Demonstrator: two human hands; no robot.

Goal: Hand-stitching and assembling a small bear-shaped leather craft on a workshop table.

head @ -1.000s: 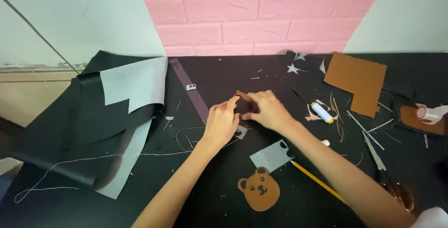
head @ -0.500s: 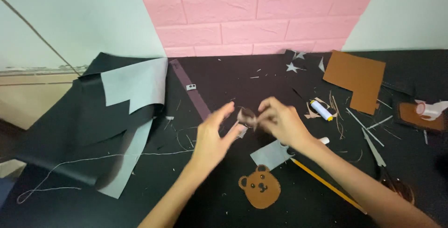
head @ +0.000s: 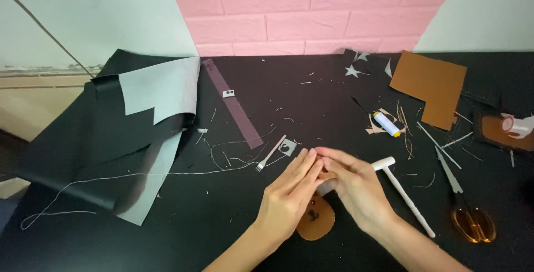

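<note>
Brown bear-shaped leather piece (head: 316, 220), half hidden under hands.

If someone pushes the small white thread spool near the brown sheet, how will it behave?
The white thread spool lies on its side, so it would probably roll. It looks small and likely light. Its loose thread may trail through the scraps on the black mat beside the brown sheet.

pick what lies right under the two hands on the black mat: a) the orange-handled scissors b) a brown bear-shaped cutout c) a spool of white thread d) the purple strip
b: the brown bear-shaped cutout shows just below the left hand and right hand, whose fingertips meet above it; the thread spool, scissors and purple strip lie apart from them.
</note>
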